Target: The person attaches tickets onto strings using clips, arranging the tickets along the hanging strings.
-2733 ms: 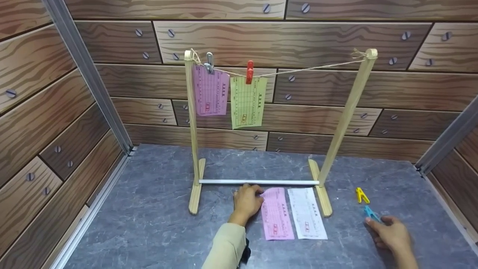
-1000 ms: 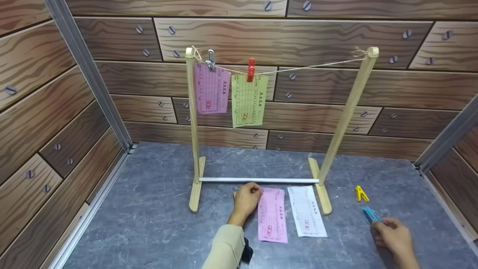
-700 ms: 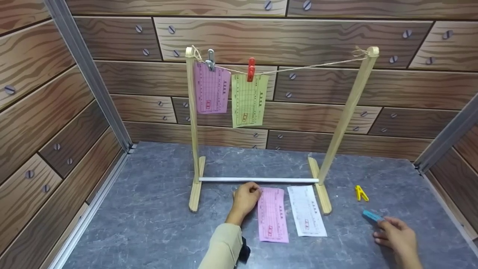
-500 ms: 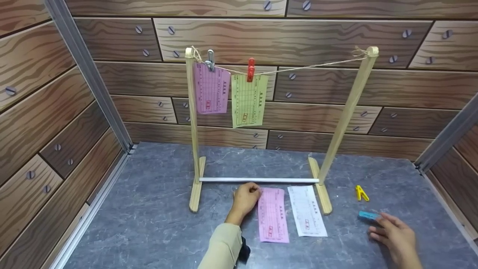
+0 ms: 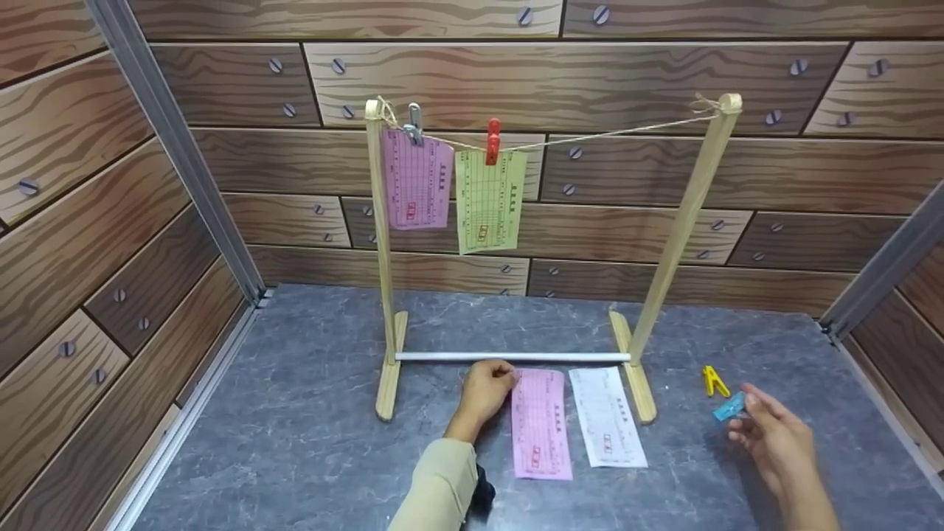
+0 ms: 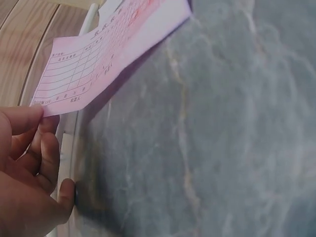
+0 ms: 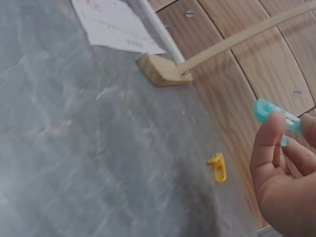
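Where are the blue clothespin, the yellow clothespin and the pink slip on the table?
blue clothespin (image 5: 729,407): head view, on its body, pinched by the right hand.
yellow clothespin (image 5: 712,381): head view, on its middle.
pink slip (image 5: 540,434): head view, mid-sheet, far corner pinched by the left hand.

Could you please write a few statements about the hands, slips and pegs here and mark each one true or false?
1. The right hand pinches a blue peg. True.
2. The yellow peg is clipped on the string. False: it lies on the table, beside the rack's right foot.
3. The left hand pinches the top corner of the pink slip on the table. True.
4. Three slips hang from the string. False: two hang, the hanging pink slip and a green slip.
5. The white slip lies left of the pink slip on the table. False: it lies to its right.
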Action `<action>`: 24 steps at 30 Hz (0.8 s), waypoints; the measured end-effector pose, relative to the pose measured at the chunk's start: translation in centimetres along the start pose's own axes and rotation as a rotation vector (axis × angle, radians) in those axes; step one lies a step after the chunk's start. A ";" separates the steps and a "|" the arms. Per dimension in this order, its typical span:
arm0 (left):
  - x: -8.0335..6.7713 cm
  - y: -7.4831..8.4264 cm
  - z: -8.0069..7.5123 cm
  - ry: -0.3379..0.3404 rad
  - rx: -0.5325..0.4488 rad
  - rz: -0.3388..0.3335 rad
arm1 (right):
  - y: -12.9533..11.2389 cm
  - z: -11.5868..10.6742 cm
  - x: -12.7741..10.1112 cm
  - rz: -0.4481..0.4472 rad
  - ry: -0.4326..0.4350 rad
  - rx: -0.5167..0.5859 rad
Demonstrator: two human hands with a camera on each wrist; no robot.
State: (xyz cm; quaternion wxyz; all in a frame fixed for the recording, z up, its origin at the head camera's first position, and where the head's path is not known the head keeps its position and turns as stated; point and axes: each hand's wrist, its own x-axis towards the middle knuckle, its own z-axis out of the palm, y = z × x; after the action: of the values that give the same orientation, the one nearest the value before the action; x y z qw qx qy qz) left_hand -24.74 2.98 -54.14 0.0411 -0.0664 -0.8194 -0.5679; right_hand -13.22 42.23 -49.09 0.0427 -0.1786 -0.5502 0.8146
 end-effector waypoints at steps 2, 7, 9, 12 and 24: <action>0.1 0.3 -0.1 -0.001 -0.009 0.002 | -0.3 0.4 0.0 -0.030 -0.036 0.011; 0.4 1.3 -0.6 -0.001 -0.013 0.009 | -1.3 1.3 0.1 -0.060 -0.076 0.079; 0.5 1.8 -0.9 0.000 -0.007 0.006 | -1.6 1.6 0.1 -0.071 -0.109 0.124; 0.8 2.5 -1.2 0.000 -0.013 0.005 | -2.1 2.2 0.2 -0.104 -0.183 0.196; 2.1 5.2 -2.5 0.001 0.004 0.037 | -5.1 5.1 0.0 -0.202 -0.344 0.196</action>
State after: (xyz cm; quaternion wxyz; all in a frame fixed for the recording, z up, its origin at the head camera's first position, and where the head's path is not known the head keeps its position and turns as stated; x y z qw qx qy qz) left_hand -25.99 2.53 -48.14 0.0523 -0.0810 -0.8191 -0.5654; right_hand -15.61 39.69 -42.76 0.0470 0.0239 -0.4826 0.8742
